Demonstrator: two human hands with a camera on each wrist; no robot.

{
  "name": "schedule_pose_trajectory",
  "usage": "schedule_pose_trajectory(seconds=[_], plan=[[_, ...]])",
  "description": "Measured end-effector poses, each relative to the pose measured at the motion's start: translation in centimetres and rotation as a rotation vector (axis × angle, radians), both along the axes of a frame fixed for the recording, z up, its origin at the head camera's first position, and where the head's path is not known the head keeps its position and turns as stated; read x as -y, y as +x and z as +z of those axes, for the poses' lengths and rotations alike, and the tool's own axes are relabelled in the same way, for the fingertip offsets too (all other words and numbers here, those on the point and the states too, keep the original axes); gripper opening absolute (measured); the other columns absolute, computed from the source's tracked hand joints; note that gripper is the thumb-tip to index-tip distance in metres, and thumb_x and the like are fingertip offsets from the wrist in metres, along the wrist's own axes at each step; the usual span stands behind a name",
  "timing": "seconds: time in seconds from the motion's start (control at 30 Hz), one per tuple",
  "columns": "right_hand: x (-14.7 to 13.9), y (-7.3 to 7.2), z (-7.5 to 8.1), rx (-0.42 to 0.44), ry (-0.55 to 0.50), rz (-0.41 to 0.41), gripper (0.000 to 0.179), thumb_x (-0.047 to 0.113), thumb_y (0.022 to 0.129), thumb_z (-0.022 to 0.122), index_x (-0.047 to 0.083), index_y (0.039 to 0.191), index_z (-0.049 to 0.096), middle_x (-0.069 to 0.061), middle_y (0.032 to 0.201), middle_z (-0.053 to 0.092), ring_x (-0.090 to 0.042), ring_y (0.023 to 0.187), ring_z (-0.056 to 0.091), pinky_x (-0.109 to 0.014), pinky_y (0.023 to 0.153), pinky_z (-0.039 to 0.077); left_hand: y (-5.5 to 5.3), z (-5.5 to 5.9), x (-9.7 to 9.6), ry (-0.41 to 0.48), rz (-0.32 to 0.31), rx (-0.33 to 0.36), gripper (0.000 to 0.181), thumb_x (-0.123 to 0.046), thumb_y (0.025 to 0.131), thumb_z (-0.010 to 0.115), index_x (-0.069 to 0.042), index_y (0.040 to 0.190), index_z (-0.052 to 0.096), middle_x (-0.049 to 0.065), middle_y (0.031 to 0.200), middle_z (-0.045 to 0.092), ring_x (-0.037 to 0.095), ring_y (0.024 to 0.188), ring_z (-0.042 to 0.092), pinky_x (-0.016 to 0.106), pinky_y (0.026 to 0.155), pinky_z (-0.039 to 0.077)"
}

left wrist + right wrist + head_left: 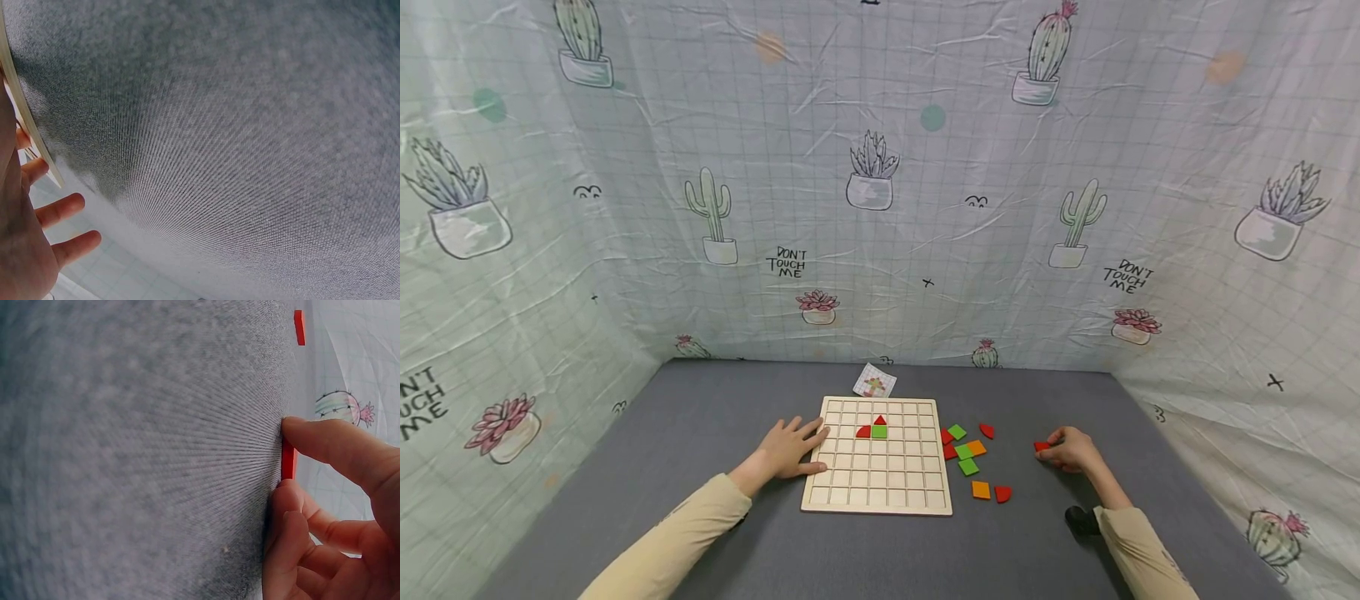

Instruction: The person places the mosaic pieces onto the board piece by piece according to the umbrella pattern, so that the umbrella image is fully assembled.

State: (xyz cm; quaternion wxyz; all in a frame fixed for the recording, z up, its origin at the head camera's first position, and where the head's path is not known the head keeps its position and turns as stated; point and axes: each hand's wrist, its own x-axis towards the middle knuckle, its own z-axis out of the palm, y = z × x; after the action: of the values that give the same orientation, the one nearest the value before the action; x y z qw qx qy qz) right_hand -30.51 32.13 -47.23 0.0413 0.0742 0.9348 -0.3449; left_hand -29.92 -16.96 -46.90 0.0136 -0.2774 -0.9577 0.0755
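My left hand (790,448) rests with spread fingers on the left edge of a wooden grid board (880,492). In the upper middle of the board sit a green square tile (879,432), a red triangle tile (880,420) above it and a red quarter-round tile (864,432) to its left. Off to the right, my right hand (1070,450) pinches a flat red tile (1042,447) between thumb and fingers, low at the grey cloth. The right wrist view shows only that red tile's edge (288,461); the fingers hide its outline.
Several loose red, green and orange tiles lie right of the board, among them an orange square (981,490) and red quarter-rounds (1003,494). Behind the board lies a small printed card (875,381). A patterned curtain (880,250) encloses the grey table (737,550).
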Motion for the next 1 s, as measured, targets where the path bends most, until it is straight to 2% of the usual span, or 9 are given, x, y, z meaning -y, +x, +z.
schedule_pose_trajectory(seconds=[0.43, 0.6, 0.83, 1.0], plan=[[0.2, 0.1, 0.0, -0.020, -0.028, 0.015, 0.040, 0.014, 0.071, 0.072, -0.005, 0.100, 0.052, -0.010, 0.069, 0.058, -0.012, 0.052, 0.054, -0.028, 0.049, 0.047, 0.1, 0.1, 0.0, -0.008, -0.011, -0.007, 0.064, -0.053, 0.085, 0.045, -0.014, 0.135, 0.040, 0.008, 0.140, 0.039, 0.038, 0.123, 0.039, 0.055, 0.096, 0.033], [0.7, 0.2, 0.4, -0.033, -0.051, 0.045, 0.040, 0.010, 0.071, 0.071, -0.005, 0.103, 0.052, -0.008, 0.068, 0.057, -0.011, 0.052, 0.054, -0.027, 0.048, 0.045, 0.0, 0.1, -0.1, -0.013, -0.006, -0.001, 0.064, -0.054, 0.086, 0.045, -0.015, 0.136, 0.040, 0.008, 0.141, 0.038, 0.038, 0.124, 0.038, 0.054, 0.096, 0.033], [1.7, 0.1, 0.8, -0.041, -0.065, 0.085, 0.038, 0.008, 0.072, 0.070, -0.002, 0.105, 0.053, -0.002, 0.057, 0.057, -0.011, 0.050, 0.053, -0.026, 0.048, 0.044, 0.0, 0.1, -0.1, -0.007, 0.000, 0.001, 0.064, -0.054, 0.085, 0.045, -0.015, 0.136, 0.040, 0.008, 0.141, 0.038, 0.037, 0.124, 0.038, 0.054, 0.097, 0.033], [2.3, 0.0, 1.1, -0.044, -0.080, 0.102, 0.036, 0.007, 0.073, 0.068, 0.001, 0.105, 0.054, -0.001, 0.055, 0.056, -0.012, 0.047, 0.052, -0.027, 0.047, 0.044, 0.1, 0.2, -0.1, -0.002, -0.005, 0.005, 0.064, -0.053, 0.085, 0.046, -0.013, 0.135, 0.040, 0.009, 0.140, 0.038, 0.038, 0.124, 0.038, 0.055, 0.096, 0.033]])
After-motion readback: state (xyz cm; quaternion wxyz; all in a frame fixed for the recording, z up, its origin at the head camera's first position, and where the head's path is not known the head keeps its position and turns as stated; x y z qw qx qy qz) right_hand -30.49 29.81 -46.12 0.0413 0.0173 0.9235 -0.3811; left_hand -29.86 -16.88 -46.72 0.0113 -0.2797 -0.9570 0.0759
